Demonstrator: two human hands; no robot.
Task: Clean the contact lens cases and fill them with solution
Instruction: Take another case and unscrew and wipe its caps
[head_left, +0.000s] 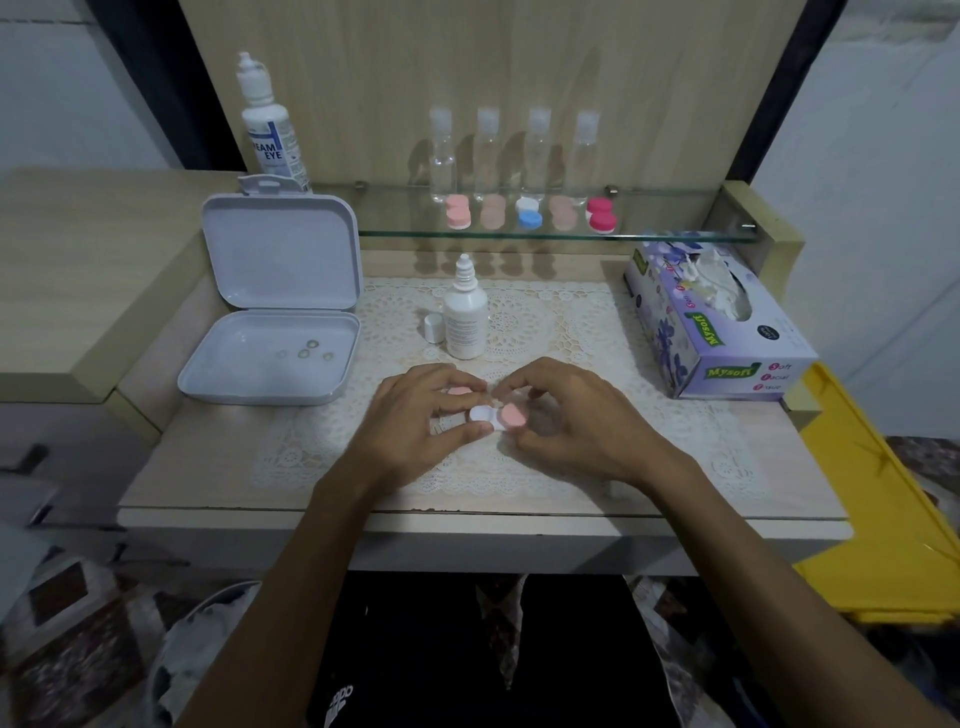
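Note:
A white contact lens case lies on the lace mat between my hands. Its right well carries a pink cap; its left well is uncapped. My left hand grips the case's left end, and a loose pink cap shows under its fingers. My right hand curls its fingers around the capped right end. A small white solution bottle stands uncapped just behind, with its white cap beside it.
An open white box with several lenses sits at the left. A tissue box lies at the right. The glass shelf holds several coloured lens cases, clear bottles and a large solution bottle.

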